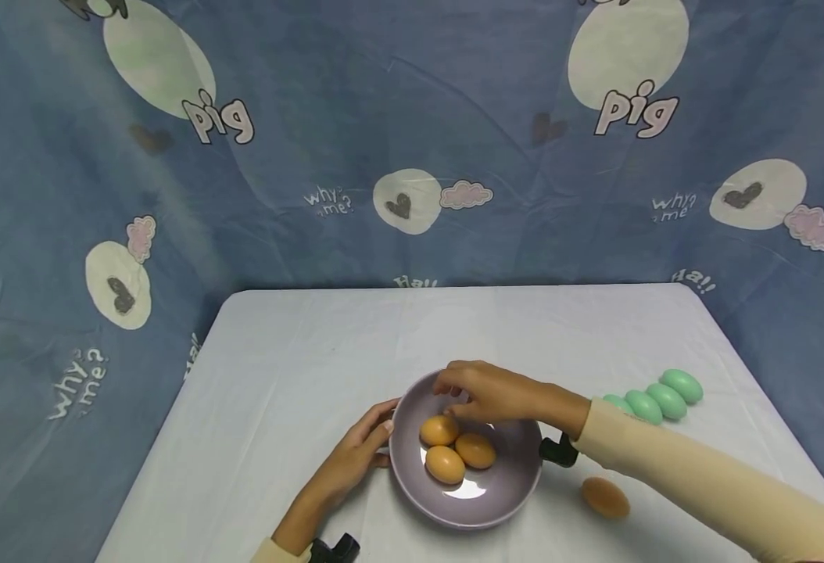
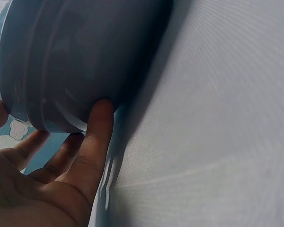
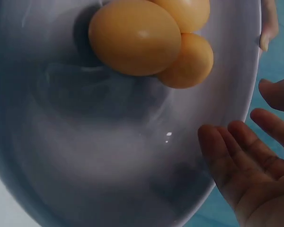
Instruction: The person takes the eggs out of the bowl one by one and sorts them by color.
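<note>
Three brown eggs (image 1: 445,464) sit grouped inside a round mauve bowl (image 1: 464,512) on the table. My left hand (image 1: 352,456) touches the bowl's outer left side with extended fingers; in the left wrist view, the fingertips (image 2: 102,106) rest against its outer wall. Over the bowl's far part hovers my right hand (image 1: 485,393), its fingers loosely bent with nothing between them. The right wrist view shows that hand (image 3: 258,175) near the rim, apart from the eggs (image 3: 135,38). Another brown egg (image 1: 605,497) lies on the cloth right of the bowl.
Several green eggs (image 1: 667,400) lie in a slanting row at the right, partly behind the right sleeve (image 1: 707,477). A white cloth covers the table (image 1: 299,352). Behind it hangs a blue printed curtain (image 1: 299,70).
</note>
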Motion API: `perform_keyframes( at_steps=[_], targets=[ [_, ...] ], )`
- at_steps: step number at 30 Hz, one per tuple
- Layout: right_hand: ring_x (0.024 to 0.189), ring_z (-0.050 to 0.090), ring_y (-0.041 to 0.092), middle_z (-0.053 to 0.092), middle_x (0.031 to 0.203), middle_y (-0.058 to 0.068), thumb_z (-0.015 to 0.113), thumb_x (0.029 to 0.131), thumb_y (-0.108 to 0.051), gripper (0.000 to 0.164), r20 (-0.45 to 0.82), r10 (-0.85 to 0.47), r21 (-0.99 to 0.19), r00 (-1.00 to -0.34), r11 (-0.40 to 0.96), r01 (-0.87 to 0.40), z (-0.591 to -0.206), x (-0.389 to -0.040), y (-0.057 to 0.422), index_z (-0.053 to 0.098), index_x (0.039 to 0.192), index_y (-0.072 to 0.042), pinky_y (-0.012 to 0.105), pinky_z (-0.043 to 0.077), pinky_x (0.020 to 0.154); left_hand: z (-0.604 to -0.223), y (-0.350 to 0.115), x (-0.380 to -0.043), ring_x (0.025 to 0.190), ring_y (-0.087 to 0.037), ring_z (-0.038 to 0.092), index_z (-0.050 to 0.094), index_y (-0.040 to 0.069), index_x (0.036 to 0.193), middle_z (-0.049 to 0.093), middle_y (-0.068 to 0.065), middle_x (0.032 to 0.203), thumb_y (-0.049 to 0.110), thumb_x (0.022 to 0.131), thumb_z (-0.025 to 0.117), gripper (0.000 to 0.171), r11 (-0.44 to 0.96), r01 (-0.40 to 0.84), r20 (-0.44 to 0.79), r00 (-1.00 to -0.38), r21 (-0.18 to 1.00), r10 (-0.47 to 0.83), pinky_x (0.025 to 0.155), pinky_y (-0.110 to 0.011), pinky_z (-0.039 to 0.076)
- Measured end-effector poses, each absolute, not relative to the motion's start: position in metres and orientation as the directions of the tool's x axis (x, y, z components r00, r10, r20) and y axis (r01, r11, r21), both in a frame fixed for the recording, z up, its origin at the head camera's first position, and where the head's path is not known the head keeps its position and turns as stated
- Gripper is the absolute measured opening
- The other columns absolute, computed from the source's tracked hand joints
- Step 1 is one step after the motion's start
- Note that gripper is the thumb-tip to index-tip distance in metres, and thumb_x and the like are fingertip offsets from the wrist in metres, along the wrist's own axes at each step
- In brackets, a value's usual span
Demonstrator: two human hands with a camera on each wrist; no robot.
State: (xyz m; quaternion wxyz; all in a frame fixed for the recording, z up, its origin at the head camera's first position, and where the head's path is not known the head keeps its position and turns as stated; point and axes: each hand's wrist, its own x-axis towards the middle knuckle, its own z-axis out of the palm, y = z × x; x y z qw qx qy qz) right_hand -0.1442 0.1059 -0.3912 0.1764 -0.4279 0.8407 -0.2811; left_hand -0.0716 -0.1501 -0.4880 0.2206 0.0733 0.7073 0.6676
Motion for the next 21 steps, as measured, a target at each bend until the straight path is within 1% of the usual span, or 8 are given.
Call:
perform_keyframes(
  at_steps=[6, 9, 13, 17, 21],
  targets=[
    [0.104, 0.06, 0.024, 0.062, 0.115, 0.007, 0.064, 0.087, -0.013, 0.03, -0.094, -0.832, -0.632, -0.547, 0.475, -0.613, -0.392, -0.149, 0.102, 0.062, 0.116, -0.009, 0.035, 0.054, 0.083, -0.486, -0.15, -0.07, 0.116, -0.025, 0.052, 0.037, 0.029, 0.139, 0.036, -0.004, 0.145, 0.044, 0.097, 0.043, 0.045, 0.103, -0.192, -0.217, -0.891, 0.976, 0.398, 0.082, -0.035, 0.055],
    [0.106, 0.059, 0.025, 0.061, 0.117, 0.006, 0.065, 0.086, -0.013, 0.032, -0.117, -0.839, -0.641, -0.531, 0.472, -0.605, -0.393, -0.149, 0.1, 0.061, 0.118, -0.007, 0.037, 0.054, 0.085, -0.486, -0.149, -0.07, 0.116, -0.025, 0.052, 0.037, 0.029, 0.14, 0.035, -0.004, 0.146, 0.044, 0.097, 0.043, 0.046, 0.098, -0.197, -0.22, -0.89, 0.975, 0.4, 0.082, -0.035, 0.055],
    [0.106, 0.06, 0.025, 0.061, 0.118, 0.005, 0.066, 0.086, -0.015, 0.034, -0.149, -0.845, -0.637, -0.513, 0.479, -0.604, -0.398, -0.149, 0.097, 0.062, 0.119, -0.008, 0.038, 0.052, 0.087, -0.486, -0.15, -0.068, 0.116, -0.026, 0.052, 0.036, 0.028, 0.14, 0.035, -0.005, 0.146, 0.043, 0.097, 0.043, 0.046, 0.094, -0.2, -0.221, -0.89, 0.975, 0.399, 0.082, -0.036, 0.055],
    [0.103, 0.06, 0.024, 0.061, 0.113, 0.006, 0.069, 0.084, -0.018, 0.034, -0.154, -0.854, -0.615, -0.497, 0.476, -0.629, -0.403, -0.149, 0.095, 0.063, 0.117, -0.01, 0.036, 0.052, 0.087, -0.486, -0.15, -0.069, 0.116, -0.025, 0.052, 0.036, 0.027, 0.14, 0.035, -0.006, 0.146, 0.044, 0.097, 0.042, 0.047, 0.099, -0.197, -0.22, -0.892, 0.975, 0.396, 0.082, -0.035, 0.055],
    [0.101, 0.06, 0.022, 0.062, 0.108, 0.005, 0.071, 0.082, -0.024, 0.036, -0.148, -0.863, -0.585, -0.484, 0.471, -0.66, -0.404, -0.149, 0.095, 0.064, 0.116, -0.013, 0.029, 0.051, 0.086, -0.487, -0.149, -0.072, 0.116, -0.024, 0.052, 0.037, 0.026, 0.14, 0.036, -0.005, 0.146, 0.044, 0.097, 0.042, 0.047, 0.106, -0.191, -0.217, -0.893, 0.976, 0.393, 0.081, -0.035, 0.055]
  ],
)
